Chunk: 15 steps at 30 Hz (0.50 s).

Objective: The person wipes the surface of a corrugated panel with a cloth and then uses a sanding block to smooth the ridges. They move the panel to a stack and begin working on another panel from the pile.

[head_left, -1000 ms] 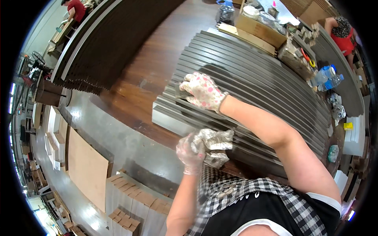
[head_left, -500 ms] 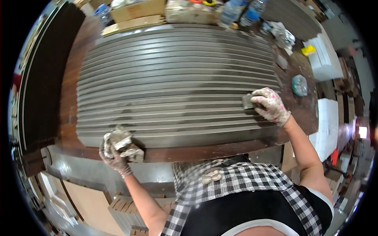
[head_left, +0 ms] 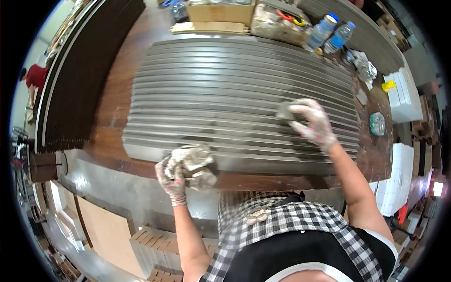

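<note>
A row of long grey strips (head_left: 225, 98) lies side by side on a brown wooden table, running left to right in front of me. My right hand (head_left: 314, 124), in a white glove with pink spots, is closed on a small grey block (head_left: 283, 113) over the right part of the strips. Motion blurs the block, so I cannot tell whether it touches them. At the near left edge, my left hand (head_left: 173, 182), gloved too, grips a crumpled, stained rag (head_left: 195, 162). Part of the rag hangs over the table edge.
Dark stacked strips (head_left: 84, 80) rise at the left. Along the back stand a cardboard box (head_left: 218, 12), two water bottles (head_left: 324, 33) and crumpled plastic (head_left: 364, 68). A small clear container (head_left: 377, 124) sits on the table (head_left: 110, 124) at right. A person in red (head_left: 36, 76) is far left.
My right hand has moved left along the strips with the grey block. The left hand still holds the rag near the front edge. The whole view has shifted.
</note>
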Each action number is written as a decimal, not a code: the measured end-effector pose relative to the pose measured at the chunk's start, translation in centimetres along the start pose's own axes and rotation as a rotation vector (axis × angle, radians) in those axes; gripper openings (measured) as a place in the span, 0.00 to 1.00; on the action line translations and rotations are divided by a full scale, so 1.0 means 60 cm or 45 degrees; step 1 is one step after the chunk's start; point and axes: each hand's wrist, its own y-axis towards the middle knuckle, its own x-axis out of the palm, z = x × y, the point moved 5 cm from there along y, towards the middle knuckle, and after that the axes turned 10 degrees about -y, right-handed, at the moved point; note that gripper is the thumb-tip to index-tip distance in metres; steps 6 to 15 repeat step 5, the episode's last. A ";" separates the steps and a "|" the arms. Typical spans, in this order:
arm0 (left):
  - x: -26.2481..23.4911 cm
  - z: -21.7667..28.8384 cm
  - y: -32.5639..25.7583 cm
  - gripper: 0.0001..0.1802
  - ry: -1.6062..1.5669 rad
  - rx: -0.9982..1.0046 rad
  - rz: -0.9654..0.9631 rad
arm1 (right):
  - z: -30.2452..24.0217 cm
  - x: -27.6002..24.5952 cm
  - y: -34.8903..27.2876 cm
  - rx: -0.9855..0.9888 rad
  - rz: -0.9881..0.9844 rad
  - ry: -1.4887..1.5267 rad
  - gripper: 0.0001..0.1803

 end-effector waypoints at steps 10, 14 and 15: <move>-0.017 0.006 0.001 0.24 0.111 0.070 -0.298 | -0.248 0.192 0.243 -0.513 -0.082 0.241 0.22; -0.017 0.006 0.001 0.24 0.111 0.070 -0.298 | -0.248 0.192 0.243 -0.513 -0.082 0.241 0.22; -0.017 0.006 0.001 0.24 0.111 0.070 -0.298 | -0.248 0.192 0.243 -0.513 -0.082 0.241 0.22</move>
